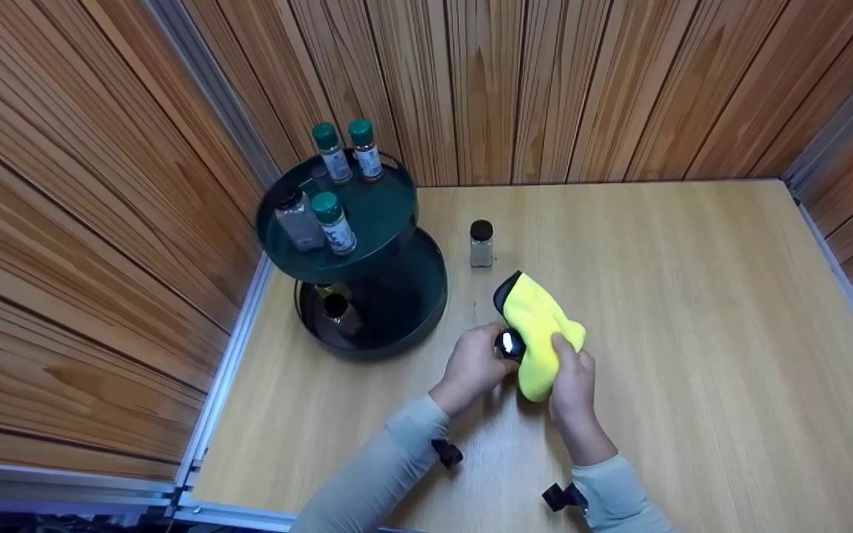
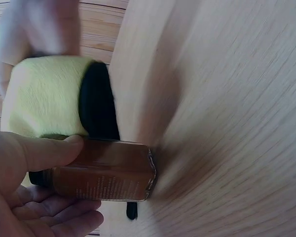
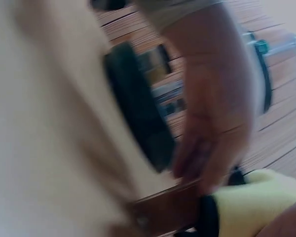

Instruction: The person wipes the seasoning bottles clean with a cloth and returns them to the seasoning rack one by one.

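My left hand (image 1: pixel 471 366) grips a square glass spice jar (image 2: pixel 108 170) with reddish-brown contents, its black cap (image 1: pixel 510 343) facing up in the head view. Thumb on one side and fingers on the other hold it in the left wrist view. A yellow cloth (image 1: pixel 541 326) with a black edge lies right against the jar. Pinched between thumb and fingers, it is held by my right hand (image 1: pixel 574 381). In the right wrist view the cloth (image 3: pixel 256 202) overlaps the cap end of the jar (image 3: pixel 167 210).
A dark two-tier round rack (image 1: pixel 371 348) stands at the left. Its upper tier carries several green-capped jars (image 1: pixel 338 233) and a larger dark-capped jar (image 1: pixel 299 222); another jar (image 1: pixel 341 314) sits below. A small dark-capped jar (image 1: pixel 481 244) stands on the table behind the cloth.
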A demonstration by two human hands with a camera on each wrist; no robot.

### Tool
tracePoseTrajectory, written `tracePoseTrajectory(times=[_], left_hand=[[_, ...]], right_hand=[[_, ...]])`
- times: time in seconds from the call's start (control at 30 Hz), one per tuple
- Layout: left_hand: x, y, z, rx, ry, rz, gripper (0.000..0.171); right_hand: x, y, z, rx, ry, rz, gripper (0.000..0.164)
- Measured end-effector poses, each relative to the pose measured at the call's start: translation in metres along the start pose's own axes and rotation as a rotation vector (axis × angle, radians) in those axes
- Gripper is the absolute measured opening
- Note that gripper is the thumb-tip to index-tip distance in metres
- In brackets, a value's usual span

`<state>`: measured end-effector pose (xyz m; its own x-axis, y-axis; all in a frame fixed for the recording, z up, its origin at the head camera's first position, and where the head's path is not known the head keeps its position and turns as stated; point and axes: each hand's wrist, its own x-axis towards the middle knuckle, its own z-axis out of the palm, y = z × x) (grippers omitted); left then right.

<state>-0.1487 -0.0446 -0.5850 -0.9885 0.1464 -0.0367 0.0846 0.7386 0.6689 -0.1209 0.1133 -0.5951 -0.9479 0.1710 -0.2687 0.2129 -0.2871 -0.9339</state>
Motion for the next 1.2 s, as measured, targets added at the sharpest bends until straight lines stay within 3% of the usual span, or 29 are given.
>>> tracePoseTrajectory(times=[0.23, 0.5, 0.67, 0.8, 0.93, 1.07, 1.2], left_hand=[[0.003, 0.002, -0.001, -0.015, -0.010, -0.007, 0.047], [0.001, -0.002, 0.000, 0.008, -0.010, 0.034, 0.044], [0.006, -0.004, -0.005, -0.027, -0.106, 0.055, 0.044], [0.013, -0.008, -0.011, -0.068, -0.196, 0.086, 0.044], [0.016, -0.013, -0.016, -0.088, -0.229, 0.100, 0.046], [0.009, -0.012, -0.015, -0.095, -0.211, 0.051, 0.059], [-0.002, -0.007, -0.008, -0.069, -0.125, -0.060, 0.080]], right_hand=[[0.007, 0.030, 0.002, -0.050, 0.019, 0.083, 0.040], [-0.004, -0.008, 0.000, 0.104, -0.016, 0.033, 0.041], [-0.005, -0.022, -0.009, 0.195, -0.038, 0.041, 0.038], [-0.001, -0.023, -0.018, 0.258, -0.003, 0.041, 0.033], [0.005, -0.022, -0.023, 0.272, 0.041, 0.004, 0.031], [0.008, -0.023, -0.027, 0.286, 0.057, -0.019, 0.030], [0.009, -0.025, -0.031, 0.294, 0.064, -0.027, 0.030]])
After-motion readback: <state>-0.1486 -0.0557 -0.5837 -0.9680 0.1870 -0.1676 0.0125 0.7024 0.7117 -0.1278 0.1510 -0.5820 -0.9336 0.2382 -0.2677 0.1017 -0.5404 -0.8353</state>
